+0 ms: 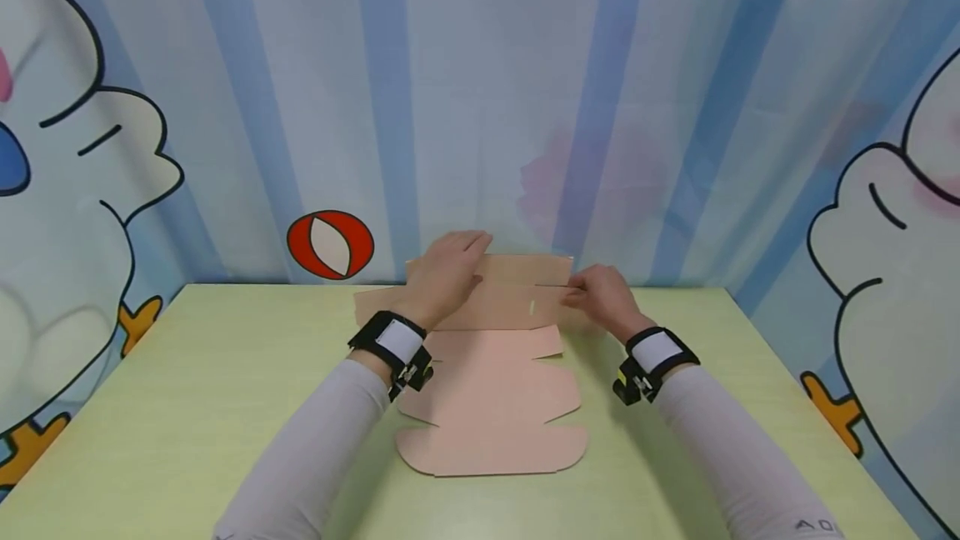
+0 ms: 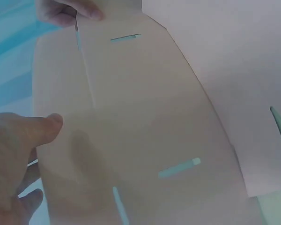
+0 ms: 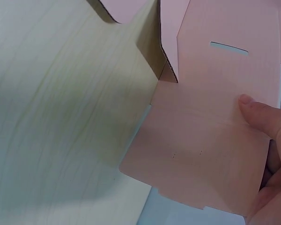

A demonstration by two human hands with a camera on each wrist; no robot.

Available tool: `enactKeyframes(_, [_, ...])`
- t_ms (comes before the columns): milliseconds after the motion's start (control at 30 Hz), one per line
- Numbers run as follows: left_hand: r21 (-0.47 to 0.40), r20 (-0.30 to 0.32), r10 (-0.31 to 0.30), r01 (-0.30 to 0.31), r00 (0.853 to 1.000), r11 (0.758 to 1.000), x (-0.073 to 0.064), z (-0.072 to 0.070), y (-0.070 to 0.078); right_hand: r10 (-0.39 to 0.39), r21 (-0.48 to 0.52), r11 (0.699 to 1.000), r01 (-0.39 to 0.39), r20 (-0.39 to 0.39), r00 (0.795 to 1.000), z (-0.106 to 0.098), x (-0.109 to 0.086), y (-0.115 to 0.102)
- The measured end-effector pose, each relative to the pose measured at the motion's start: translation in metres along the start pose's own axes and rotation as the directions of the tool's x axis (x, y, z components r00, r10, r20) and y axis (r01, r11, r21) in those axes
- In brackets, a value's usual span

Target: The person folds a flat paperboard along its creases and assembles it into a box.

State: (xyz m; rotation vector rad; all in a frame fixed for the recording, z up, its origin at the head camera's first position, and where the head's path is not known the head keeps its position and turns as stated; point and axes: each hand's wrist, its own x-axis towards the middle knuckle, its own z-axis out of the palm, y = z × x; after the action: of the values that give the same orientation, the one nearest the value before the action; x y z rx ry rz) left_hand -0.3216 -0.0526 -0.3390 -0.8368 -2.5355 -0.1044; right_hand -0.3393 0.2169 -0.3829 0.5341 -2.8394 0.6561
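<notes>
Cardboard (image 1: 487, 398) is lying mid-table, its far end reaching the far edge of the table (image 1: 210, 373). Curtain (image 1: 480, 107) is hanging behind. Left hand (image 1: 444, 277) is sitting at the cardboard's far-left part, right hand (image 1: 606, 298) at its far-right side. Printed ball (image 1: 330, 245) is showing on the curtain, left of both hands.

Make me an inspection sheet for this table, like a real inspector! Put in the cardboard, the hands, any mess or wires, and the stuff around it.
Surface: pale table, with a light wood-like grain.
Job's things: one piece of cut cardboard, with flaps at its sides and narrow slots.
Clutter: nothing seen.
Left hand: holds the cardboard's far part, thumb over its edge.
Right hand: pinches a flap on the right side.
Cables: nothing seen.
Surroundings: blue-striped backdrop with cartoon figures and a red-and-white ball picture.
</notes>
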Motion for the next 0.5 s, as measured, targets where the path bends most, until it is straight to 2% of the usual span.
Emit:
enactKeyframes(167, [-0.067, 0.069, -0.058, 0.063, 0.996, 0.996, 0.001, 0.008, -0.005, 0.002, -0.002, 1.000, -0.002, -0.007, 1.000, 0.000, -0.001, -0.002])
enactKeyframes(333, [-0.146, 0.081, -0.094, 0.105, 0.992, 0.984, -0.004, 0.008, -0.005, -0.009, -0.001, 1.000, 0.009, -0.008, 1.000, 0.002, -0.001, -0.002])
enactKeyframes(500, [-0.150, 0.090, -0.096, 0.109, 0.991, 0.983, -0.010, 0.005, -0.001, -0.007, 0.010, 1.000, 0.007, -0.015, 1.000, 0.002, -0.002, -0.002])
